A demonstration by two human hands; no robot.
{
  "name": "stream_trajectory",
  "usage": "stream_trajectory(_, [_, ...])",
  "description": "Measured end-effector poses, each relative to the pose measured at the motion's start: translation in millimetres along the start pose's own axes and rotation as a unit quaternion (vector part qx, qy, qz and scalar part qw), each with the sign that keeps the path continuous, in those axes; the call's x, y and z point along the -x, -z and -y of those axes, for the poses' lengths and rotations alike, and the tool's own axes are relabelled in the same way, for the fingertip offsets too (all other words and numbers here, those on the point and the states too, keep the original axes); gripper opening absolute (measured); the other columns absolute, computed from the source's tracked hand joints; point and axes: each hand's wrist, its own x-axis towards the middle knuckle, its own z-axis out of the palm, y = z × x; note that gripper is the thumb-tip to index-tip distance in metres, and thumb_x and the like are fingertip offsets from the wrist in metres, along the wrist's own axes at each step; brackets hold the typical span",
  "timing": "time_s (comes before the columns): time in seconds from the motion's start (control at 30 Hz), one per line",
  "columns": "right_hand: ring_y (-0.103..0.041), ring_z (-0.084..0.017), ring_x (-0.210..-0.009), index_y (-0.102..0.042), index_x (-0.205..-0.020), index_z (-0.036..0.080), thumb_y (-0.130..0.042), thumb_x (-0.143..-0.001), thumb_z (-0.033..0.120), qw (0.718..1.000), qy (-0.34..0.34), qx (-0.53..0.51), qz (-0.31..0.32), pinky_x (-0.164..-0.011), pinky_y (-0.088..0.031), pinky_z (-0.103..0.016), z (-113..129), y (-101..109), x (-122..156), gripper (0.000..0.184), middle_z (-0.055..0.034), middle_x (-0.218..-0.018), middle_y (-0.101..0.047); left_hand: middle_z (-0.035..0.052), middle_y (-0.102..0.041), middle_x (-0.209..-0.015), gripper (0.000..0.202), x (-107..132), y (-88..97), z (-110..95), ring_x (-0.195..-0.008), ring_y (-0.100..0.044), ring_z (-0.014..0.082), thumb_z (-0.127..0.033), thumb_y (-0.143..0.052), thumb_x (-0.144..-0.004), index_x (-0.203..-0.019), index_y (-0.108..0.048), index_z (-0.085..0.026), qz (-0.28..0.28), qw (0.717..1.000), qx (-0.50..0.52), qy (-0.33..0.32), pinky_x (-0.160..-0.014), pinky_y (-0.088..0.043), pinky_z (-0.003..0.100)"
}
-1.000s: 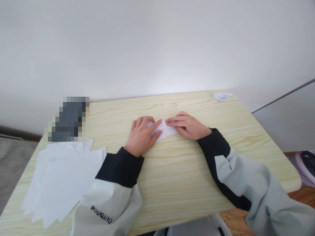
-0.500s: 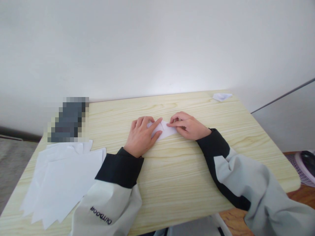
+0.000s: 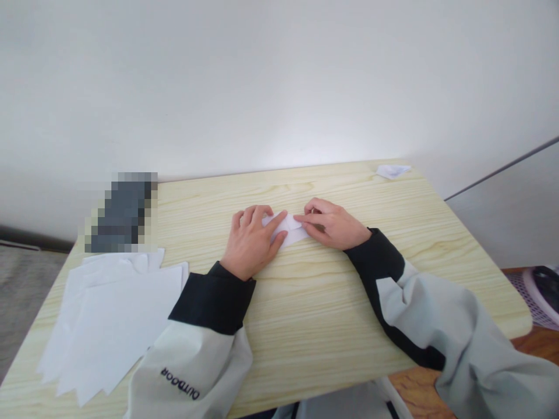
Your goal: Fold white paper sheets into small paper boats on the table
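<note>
A small folded white paper (image 3: 292, 229) lies on the light wooden table (image 3: 305, 302), near its middle. My left hand (image 3: 251, 240) lies flat on the paper's left part, fingers stretched out and pressing it down. My right hand (image 3: 334, 223) rests on the paper's right end, its fingers curled and pinching a fold there. Most of the paper is hidden under the two hands.
A loose stack of white paper sheets (image 3: 109, 326) lies at the table's left front. A dark blurred object (image 3: 120, 212) sits at the back left. A small folded paper piece (image 3: 392, 170) rests at the far right corner. A wall stands right behind the table.
My right hand's fingers have shifted a little to the left along the paper's fold. My left hand has stayed in place.
</note>
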Motion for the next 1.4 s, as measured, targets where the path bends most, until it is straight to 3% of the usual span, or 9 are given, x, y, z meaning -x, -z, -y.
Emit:
stream_trajectory(0.23, [-0.056,-0.013,-0.067,-0.071,-0.087,0.017,-0.050,-0.087,0.021,0.999,0.024,-0.008,-0.022,-0.061,-0.048,-0.026,-6,8,13,0.022,-0.0072,-0.086,-0.062,0.0110,-0.052,-0.119,0.042,0,-0.6,0,-0.112,-0.043,0.0303,-0.040,-0.045,-0.091,-0.129,-0.054,-0.025,-0.001,1.000,0.015,0.006,-0.098,-0.034,0.050])
stream_trajectory(0.4, [-0.058,-0.012,-0.065,-0.068,-0.075,0.017,-0.051,-0.086,0.020,0.999,-0.004,-0.031,-0.040,-0.060,-0.048,-0.026,-5,10,15,0.021,-0.0067,-0.084,-0.063,0.0095,-0.051,-0.122,0.041,0,-0.7,2,-0.115,-0.043,0.0289,-0.039,-0.046,-0.090,-0.127,-0.055,-0.025,-0.001,0.999,0.035,0.004,-0.101,-0.032,0.047])
stream_trajectory(0.47, [-0.060,-0.014,-0.073,-0.067,-0.077,0.017,-0.050,-0.088,0.020,0.998,-0.026,-0.034,-0.042,-0.067,-0.050,-0.028,-3,8,13,0.020,-0.0072,-0.087,-0.064,0.0091,-0.051,-0.122,0.040,-1,-1.7,3,-0.116,-0.043,0.0282,-0.039,-0.048,-0.089,-0.125,-0.056,-0.023,-0.004,0.999,0.050,0.004,-0.103,-0.031,0.046])
stream_trajectory(0.6, [-0.058,-0.022,-0.098,-0.065,-0.104,0.017,-0.051,-0.090,0.031,0.997,-0.071,0.007,-0.024,-0.087,-0.049,-0.036,3,-1,7,0.025,-0.0114,-0.106,-0.062,0.0092,-0.054,-0.121,0.039,-2,-5.2,6,-0.116,-0.044,0.0267,-0.041,-0.053,-0.086,-0.119,-0.055,-0.020,-0.013,0.995,0.095,0.013,-0.104,-0.031,0.045])
stream_trajectory(0.67, [-0.057,-0.023,-0.100,-0.065,-0.108,0.019,-0.051,-0.090,0.036,0.996,-0.082,0.022,-0.012,-0.089,-0.048,-0.038,5,-6,4,0.028,-0.0104,-0.109,-0.061,0.0090,-0.055,-0.119,0.040,-3,-6.8,8,-0.116,-0.045,0.0262,-0.043,-0.057,-0.084,-0.116,-0.054,-0.019,-0.015,0.993,0.112,0.017,-0.103,-0.032,0.044])
stream_trajectory(0.93, [-0.056,-0.021,-0.097,-0.069,-0.099,0.020,-0.049,-0.093,0.032,0.993,-0.111,-0.028,-0.029,-0.090,-0.044,-0.037,12,-10,-3,0.025,-0.0075,-0.104,-0.064,0.0080,-0.058,-0.117,0.041,-5,-8.7,9,-0.115,-0.047,0.0258,-0.043,-0.064,-0.079,-0.110,-0.054,-0.020,-0.018,0.991,0.130,0.029,-0.102,-0.032,0.044])
stream_trajectory(1.23, [-0.058,-0.021,-0.096,-0.064,-0.086,0.019,-0.062,-0.083,0.027,0.981,-0.172,-0.082,-0.046,-0.087,-0.044,-0.037,8,-17,-7,0.009,-0.0064,-0.099,-0.065,0.0090,-0.056,-0.123,0.049,-5,-8.7,9,-0.118,-0.045,0.0270,-0.049,-0.060,-0.081,-0.119,-0.055,-0.019,-0.018,0.992,0.119,0.022,-0.103,-0.031,0.045])
stream_trajectory(1.4, [-0.059,-0.017,-0.086,-0.060,-0.083,0.019,-0.059,-0.083,0.022,0.974,-0.145,-0.163,-0.058,-0.079,-0.046,-0.031,14,-13,-7,0.004,-0.0053,-0.092,-0.066,0.0046,-0.063,-0.109,0.027,-7,-5.1,8,-0.110,-0.050,0.0221,-0.038,-0.044,-0.093,-0.102,-0.066,-0.024,-0.036,0.985,0.162,0.036,-0.100,-0.034,0.041])
